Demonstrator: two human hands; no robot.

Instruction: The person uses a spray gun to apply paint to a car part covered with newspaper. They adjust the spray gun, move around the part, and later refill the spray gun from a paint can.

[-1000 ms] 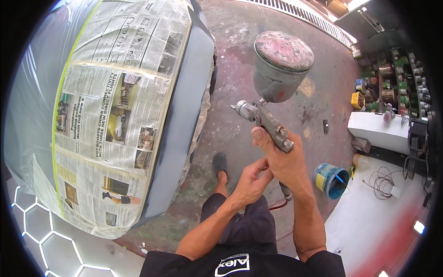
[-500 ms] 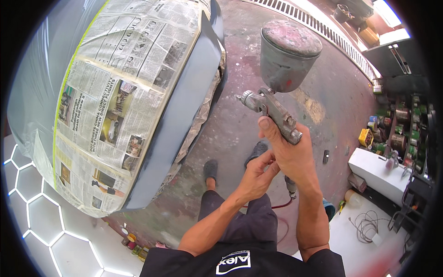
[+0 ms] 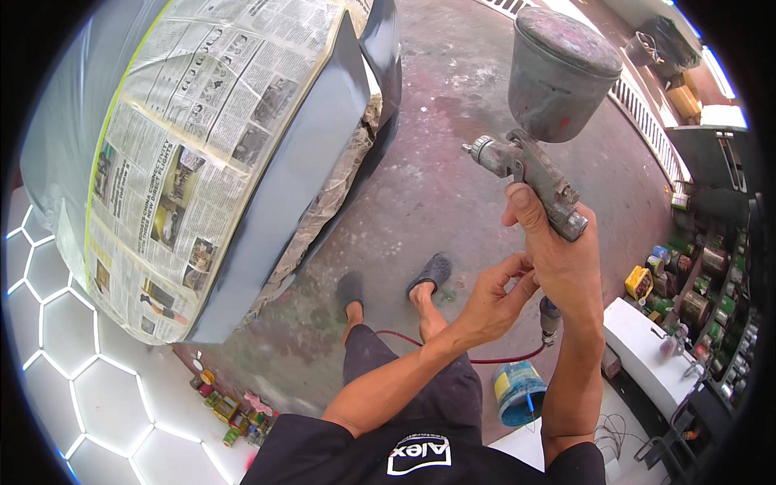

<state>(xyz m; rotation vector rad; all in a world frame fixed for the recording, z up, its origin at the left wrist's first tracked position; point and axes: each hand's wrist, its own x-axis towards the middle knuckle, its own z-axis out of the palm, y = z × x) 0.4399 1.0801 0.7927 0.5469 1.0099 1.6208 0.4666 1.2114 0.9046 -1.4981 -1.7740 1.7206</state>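
My right hand (image 3: 566, 250) is wrapped round the grip of a spray gun (image 3: 543, 174), its thumb up along the back of the body. A grey, paint-stained lidded cup (image 3: 562, 77) sits on top, and the nozzle points to the left. Beneath that hand, a hose coupling (image 3: 550, 319) joins a red air hose (image 3: 501, 360). Against the heel of the right hand, my left hand (image 3: 497, 303) is pinched closed; whatever its fingertips hold is hidden. To the left stands a car part with a bare grey panel (image 3: 283, 202), masked with newspaper (image 3: 194, 153).
A paint-smeared bucket (image 3: 517, 392) stands by my right forearm. Several paint cans (image 3: 695, 307) line the right side near a white box (image 3: 655, 347). Small bottles (image 3: 234, 408) lie at the lower left. A floor grate (image 3: 647, 121) runs along the upper right.
Both hands and the spray gun have shifted right and slightly, while the masked car part slid left in view. More of the bucket and hose shows. The grip is unchanged.
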